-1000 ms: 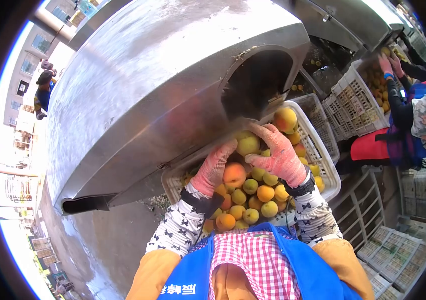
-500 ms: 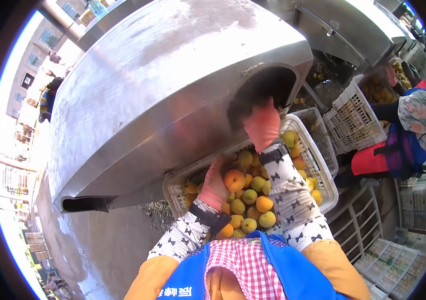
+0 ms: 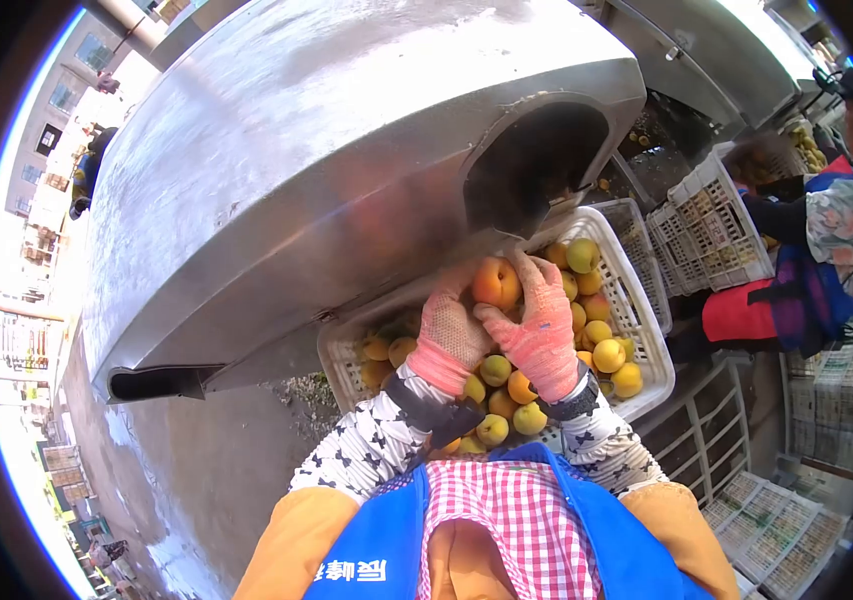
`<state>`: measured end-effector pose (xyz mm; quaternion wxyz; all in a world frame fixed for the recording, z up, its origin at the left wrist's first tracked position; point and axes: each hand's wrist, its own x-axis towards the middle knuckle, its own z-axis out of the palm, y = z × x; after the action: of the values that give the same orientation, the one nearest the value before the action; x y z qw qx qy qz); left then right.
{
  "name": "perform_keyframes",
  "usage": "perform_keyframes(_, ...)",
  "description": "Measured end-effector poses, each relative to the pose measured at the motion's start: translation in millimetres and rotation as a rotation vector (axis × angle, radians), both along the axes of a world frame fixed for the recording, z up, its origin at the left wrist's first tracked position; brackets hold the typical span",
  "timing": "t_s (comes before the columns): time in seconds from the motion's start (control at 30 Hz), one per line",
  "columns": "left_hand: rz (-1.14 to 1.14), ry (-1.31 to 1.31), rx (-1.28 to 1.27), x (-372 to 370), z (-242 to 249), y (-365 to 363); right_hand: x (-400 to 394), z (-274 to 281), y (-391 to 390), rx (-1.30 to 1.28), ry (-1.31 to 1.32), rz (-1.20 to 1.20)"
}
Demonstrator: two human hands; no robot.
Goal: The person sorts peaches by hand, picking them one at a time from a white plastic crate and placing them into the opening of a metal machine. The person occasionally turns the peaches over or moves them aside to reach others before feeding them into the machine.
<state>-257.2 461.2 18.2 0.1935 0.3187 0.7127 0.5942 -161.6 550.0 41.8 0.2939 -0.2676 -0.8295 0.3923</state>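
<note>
An orange-red peach (image 3: 496, 283) is held between my two gloved hands, above a white plastic crate (image 3: 654, 350) of yellow, green and orange peaches (image 3: 608, 355). My left hand (image 3: 454, 328), in a pink and white glove, touches the fruit from the left, its fingertips partly hidden. On the other side, my right hand (image 3: 533, 325) has its fingers curved round the peach, with the thumb below it. Just beyond the hands is the dark round opening (image 3: 536, 160) of a metal machine.
The big metal housing (image 3: 306, 150) fills the upper left and overhangs the crate. At the right, another person (image 3: 836, 240) is beside a tilted white crate (image 3: 711, 230). A metal rack (image 3: 701, 430) and stacked crates (image 3: 776, 530) are at the lower right.
My right hand has come out of the machine's opening, down to the peach beside my left hand. The peach is now higher, between both hands. The view has shifted slightly.
</note>
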Motion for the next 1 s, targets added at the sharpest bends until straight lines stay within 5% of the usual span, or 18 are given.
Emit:
perform_keyframes(0.1,-0.136,-0.184,0.102,-1.1,5.9,11.8,-6.7,13.2,8.7,0.101,0.057,-0.036)
perform_keyframes(0.17,-0.162,-1.496,0.696,-7.5,-12.1,21.6,-13.1,10.4,17.0,0.143,0.060,-0.063)
perform_keyframes(0.2,-0.165,-1.495,0.702,-8.9,-27.7,23.4,-20.4,8.2,25.2,0.189,0.066,-0.083)
perform_keyframes(0.27,-0.242,-0.558,0.440,-10.0,-53.6,27.2,-35.8,4.1,52.7,0.242,0.035,-0.082)
perform_keyframes(0.3,-0.233,0.154,-0.057,-9.7,-44.9,16.7,-43.9,5.9,64.7,0.269,0.023,-0.077)
perform_keyframes(0.33,-0.235,0.158,-0.051,-8.3,-46.9,7.1,-51.2,7.9,74.4,0.293,0.010,-0.075)
perform_keyframes(0.4,-0.031,-1.369,0.528,-2.1,-56.6,-14.6,-60.5,7.6,79.7,0.283,-0.104,-0.080)
perform_keyframes(0.6,-0.042,-1.341,0.383,2.3,-72.3,-68.5,-75.6,-10.4,87.6,0.268,-0.045,-0.095)
perform_keyframes(0.73,-0.095,-1.178,0.285,10.5,-78.9,-70.1,-108.9,-18.9,98.2,0.501,-0.144,-0.152)
perform_keyframes(0.8,0.080,-1.150,0.046,12.6,-70.8,-53.1,-104.1,-4.5,98.1,0.561,-0.074,-0.151)
perform_keyframes(0.87,0.006,-1.033,-0.022,3.8,-85.2,-56.6,-60.9,24.4,102.5,-0.005,0.325,-0.131)
perform_keyframes(1.0,-0.167,-0.688,-0.294,7.1,-104.8,-50.8,41.7,-6.4,143.0,0.001,-0.135,-0.026)
